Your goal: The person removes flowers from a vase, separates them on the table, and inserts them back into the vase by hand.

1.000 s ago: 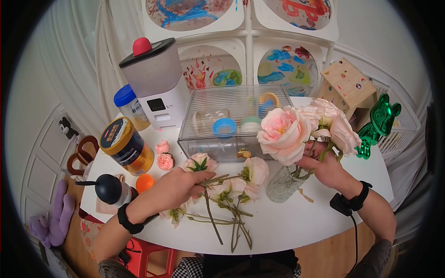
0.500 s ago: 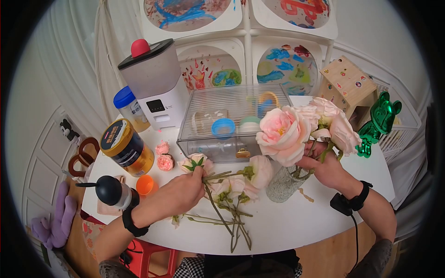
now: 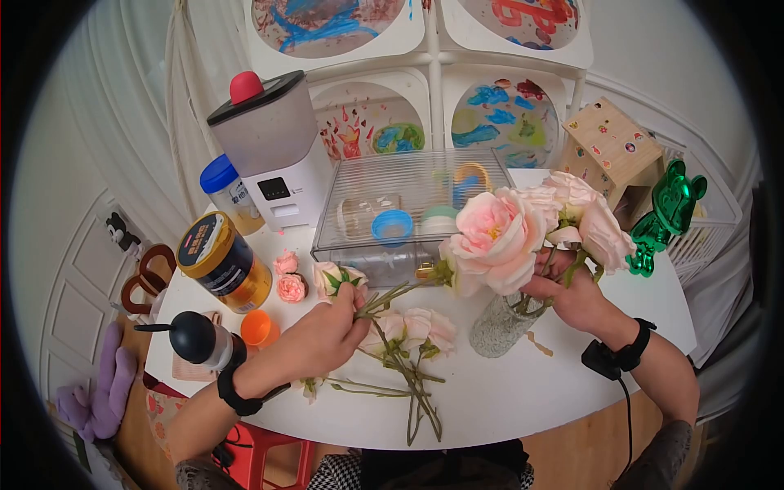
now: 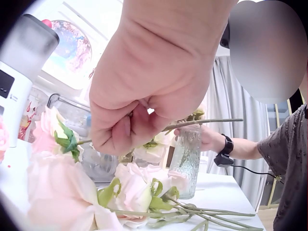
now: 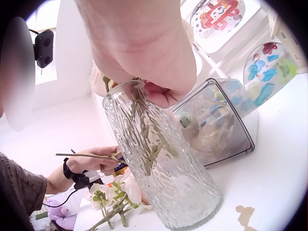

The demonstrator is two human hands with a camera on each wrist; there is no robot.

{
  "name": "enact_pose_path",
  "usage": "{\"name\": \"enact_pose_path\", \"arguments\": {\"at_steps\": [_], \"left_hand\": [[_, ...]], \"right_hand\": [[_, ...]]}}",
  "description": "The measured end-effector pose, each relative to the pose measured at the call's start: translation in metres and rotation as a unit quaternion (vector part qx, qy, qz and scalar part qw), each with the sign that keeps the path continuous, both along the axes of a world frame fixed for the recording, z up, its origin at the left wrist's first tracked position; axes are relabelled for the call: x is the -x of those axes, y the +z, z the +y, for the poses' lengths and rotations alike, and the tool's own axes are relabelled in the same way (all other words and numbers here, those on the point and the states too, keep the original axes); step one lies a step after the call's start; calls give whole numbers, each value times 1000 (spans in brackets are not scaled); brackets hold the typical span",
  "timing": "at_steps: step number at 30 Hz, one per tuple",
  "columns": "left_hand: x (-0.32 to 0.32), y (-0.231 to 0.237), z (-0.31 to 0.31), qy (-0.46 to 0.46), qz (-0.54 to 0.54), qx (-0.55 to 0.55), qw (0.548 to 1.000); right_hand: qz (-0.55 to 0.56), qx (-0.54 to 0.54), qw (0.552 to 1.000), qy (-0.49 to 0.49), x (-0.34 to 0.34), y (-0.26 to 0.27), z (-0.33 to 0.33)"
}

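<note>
My left hand [image 3: 327,331] curls its fingers around rose stems above the table. One pale pink rose [image 3: 339,280] with a green calyx shows just beyond those fingers, and another rose [image 3: 459,276] points towards the vase. My right hand [image 3: 572,290] grips rose stems at the mouth of a textured glass vase [image 5: 161,159]. Large pink roses [image 3: 500,237] stand above that hand, and their stems [image 5: 144,130] reach down inside the tilted vase. Below my left hand lie more cut roses [image 3: 420,327], with bare stems [image 3: 420,408] running towards the front edge.
Behind the flowers stands a clear ribbed box [image 3: 367,253]. A white dispenser [image 3: 282,192], a gold-lidded jar [image 3: 224,257], a dark-topped bottle [image 3: 196,336] and an orange cup [image 3: 260,328] stand left. Two small pink blooms [image 3: 291,286] lie nearby. A green shiny figure [image 3: 665,216] stands right.
My left hand has shifted its hold along the stems, and a rose rose from the pile towards the vase. The right hand stays at the vase mouth.
</note>
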State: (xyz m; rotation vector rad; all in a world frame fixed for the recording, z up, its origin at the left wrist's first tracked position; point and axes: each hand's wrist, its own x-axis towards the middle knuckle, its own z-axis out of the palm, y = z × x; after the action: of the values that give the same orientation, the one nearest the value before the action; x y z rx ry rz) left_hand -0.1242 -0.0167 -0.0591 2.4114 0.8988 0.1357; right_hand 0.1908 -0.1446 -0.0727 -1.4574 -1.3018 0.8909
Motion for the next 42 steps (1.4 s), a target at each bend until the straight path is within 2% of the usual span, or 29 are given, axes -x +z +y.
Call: {"name": "enact_pose_path", "arguments": {"at_steps": [3,6,8,11,15,17,18,20,21,23,27,29,33,35,36,38,42], "left_hand": [[0,-1,4,-4,-19,4,1000],[0,-2,5,-22,-42,-46,998],[0,1,3,-2,-53,-43,998],[-1,5,1,-19,-77,-39,996],[2,13,5,10,-50,5,999],[7,14,11,5,-105,132,986],[7,13,13,3,-106,131,986],[8,11,15,-12,-182,269,946],[10,17,16,-13,-182,269,946],[13,32,18,57,-130,413,900],[12,24,20,100,-178,417,886],[12,19,24,117,-237,428,864],[9,26,19,108,-270,444,847],[11,25,14,87,-226,397,885],[12,27,14,87,-226,397,885],[16,31,14,2,-174,375,910],[22,40,10,50,-186,363,912]], "right_hand": [[10,-8,1000,2,-2,-4,1],[13,-1,1000,-3,-2,-2,0],[12,5,1000,-5,-2,-3,0],[13,1,1000,-5,-2,-3,1],[23,4,1000,-4,-1,-2,1],[26,-3,1000,-7,-2,-4,0],[34,-8,999,-4,-1,-4,1],[41,-13,999,-2,2,-3,1],[45,-9,999,-10,4,-1,1],[49,-5,999,-18,4,-1,0],[43,-23,998,-27,7,-3,-1],[49,-33,998,-33,9,-3,-1],[19,-45,998,-50,9,-6,-2],[1,-47,997,-59,10,-6,-2],[-4,-49,997,-62,10,-6,-3],[-10,-53,996,-65,11,-3,-4],[-43,-42,996,-70,10,-5,-6]]}}
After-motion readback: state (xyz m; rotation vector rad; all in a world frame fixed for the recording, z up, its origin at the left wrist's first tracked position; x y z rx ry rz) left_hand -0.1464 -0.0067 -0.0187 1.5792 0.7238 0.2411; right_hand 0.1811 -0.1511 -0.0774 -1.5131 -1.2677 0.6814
